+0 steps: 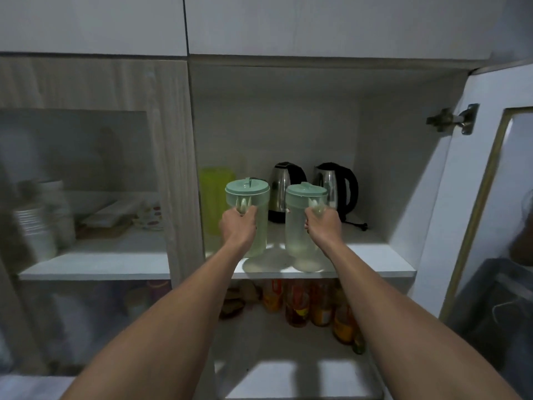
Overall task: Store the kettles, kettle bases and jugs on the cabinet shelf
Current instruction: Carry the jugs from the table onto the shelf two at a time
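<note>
The cabinet (375,125) stands open, its door (461,197) swung out to the right on a metal hinge (452,118). The white shelf (375,264) crosses the open compartment. To the left, behind a glass front, sits a stack of plates (37,226). A yellow jug (213,192) stands at the shelf's back left. In front, near the shelf's front edge, are two clear jugs with mint lids, side by side and apart: the left jug (259,235) and the right jug (297,235). Whether their bottoms rest on the shelf or hang just above it cannot be told. Behind them stand two steel kettles with black handles, the left kettle (284,183) and the right kettle (331,180). The left hand (238,225) grips the left jug's handle, and the right hand (323,226) grips the right jug's handle. Bottles (297,304) line the level below. A black plug (357,225) lies beside the right kettle.
</note>
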The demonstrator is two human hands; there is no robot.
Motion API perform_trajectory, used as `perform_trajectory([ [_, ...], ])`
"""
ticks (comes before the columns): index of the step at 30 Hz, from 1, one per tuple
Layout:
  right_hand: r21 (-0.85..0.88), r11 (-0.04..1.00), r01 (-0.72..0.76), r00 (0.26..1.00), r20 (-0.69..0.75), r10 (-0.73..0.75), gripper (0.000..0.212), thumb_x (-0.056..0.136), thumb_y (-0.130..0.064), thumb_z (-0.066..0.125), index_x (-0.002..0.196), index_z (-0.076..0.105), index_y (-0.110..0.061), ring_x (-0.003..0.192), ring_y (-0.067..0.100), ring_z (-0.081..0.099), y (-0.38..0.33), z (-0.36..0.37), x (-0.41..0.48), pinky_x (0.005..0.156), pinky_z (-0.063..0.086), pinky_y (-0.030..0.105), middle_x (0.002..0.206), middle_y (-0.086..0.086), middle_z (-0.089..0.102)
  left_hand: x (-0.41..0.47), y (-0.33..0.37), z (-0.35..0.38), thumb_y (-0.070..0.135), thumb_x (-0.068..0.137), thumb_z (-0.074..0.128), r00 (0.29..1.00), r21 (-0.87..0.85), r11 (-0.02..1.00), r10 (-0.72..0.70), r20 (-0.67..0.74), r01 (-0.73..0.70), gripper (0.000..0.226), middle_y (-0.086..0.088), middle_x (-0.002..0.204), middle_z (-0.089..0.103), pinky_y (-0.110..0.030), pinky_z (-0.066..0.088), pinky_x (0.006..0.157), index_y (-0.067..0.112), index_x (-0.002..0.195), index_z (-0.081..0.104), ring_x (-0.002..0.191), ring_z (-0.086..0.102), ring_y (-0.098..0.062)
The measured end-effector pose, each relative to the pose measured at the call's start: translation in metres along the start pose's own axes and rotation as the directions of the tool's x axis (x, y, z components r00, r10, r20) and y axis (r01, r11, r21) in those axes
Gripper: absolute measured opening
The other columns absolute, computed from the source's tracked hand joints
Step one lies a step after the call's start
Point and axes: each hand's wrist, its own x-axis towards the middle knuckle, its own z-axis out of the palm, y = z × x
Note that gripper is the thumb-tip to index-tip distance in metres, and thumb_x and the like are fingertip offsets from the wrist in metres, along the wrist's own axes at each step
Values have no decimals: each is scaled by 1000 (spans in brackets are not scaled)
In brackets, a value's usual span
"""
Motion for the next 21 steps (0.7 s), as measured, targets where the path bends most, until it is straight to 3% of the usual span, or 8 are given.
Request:
perform_trajectory([
  [5,0,1000,-5,998,64,5,21,101,-21,55,89,64,-6,66,19,60,21,30,45,53,42,26,73,7,64,42,-29,21,23,93,60,994,11,998,-64,-86,65,25,-8,70,61,-32,44,56,1,85,69,61,53,-20],
  [8,12,1000,-13,997,76,12,19,98,-23,56,94,64,-7,71,24,65,31,49,71,61,45,29,79,9,67,66,-43,37,23,93,60,989,27,997,-73,-129,77,23,-9,70,62,-29,41,52,2,86,68,59,53,-19],
  [13,-10,999,-39,995,93,39,22,93,-25,60,96,67,-5,83,33,70,50,73,103,71,52,34,89,15,74,96,-63,60,28,90,62,976,79,992,-84,-203,101,26,-14,73,70,-36,52,63,6,80,70,65,63,-27],
  [18,-24,999,-36,994,98,38,22,92,-20,62,90,69,1,78,28,66,67,82,121,65,39,27,79,11,69,115,-84,72,31,94,61,967,87,986,-120,-224,143,35,-15,75,70,-38,53,72,0,80,69,72,65,-30],
  [21,-28,999,-38,992,115,41,18,95,-22,62,91,67,-4,84,30,65,70,87,130,69,38,26,84,11,67,126,-89,78,34,92,62,968,101,985,-112,-225,138,33,-15,77,70,-41,56,77,5,79,66,79,68,-34],
])
